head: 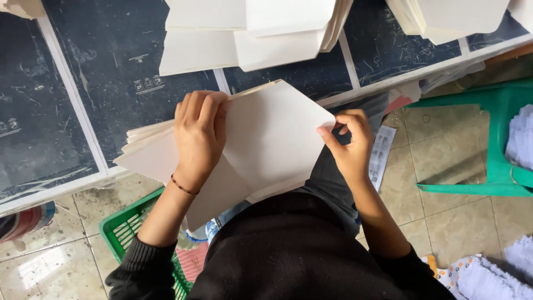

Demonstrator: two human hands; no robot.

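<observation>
Fingers [328, 136] of right hand [351, 147] at paper stack's [266, 139] right corner.

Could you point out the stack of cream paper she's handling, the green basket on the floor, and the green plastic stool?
stack of cream paper [272, 133], head view, on the top sheet's middle.
green basket [125, 228], head view, on its near rim.
green plastic stool [499, 105], head view, on its seat edge.

matt cream paper sheets [272, 133]; scuffed dark tabletop [111, 61]
</observation>
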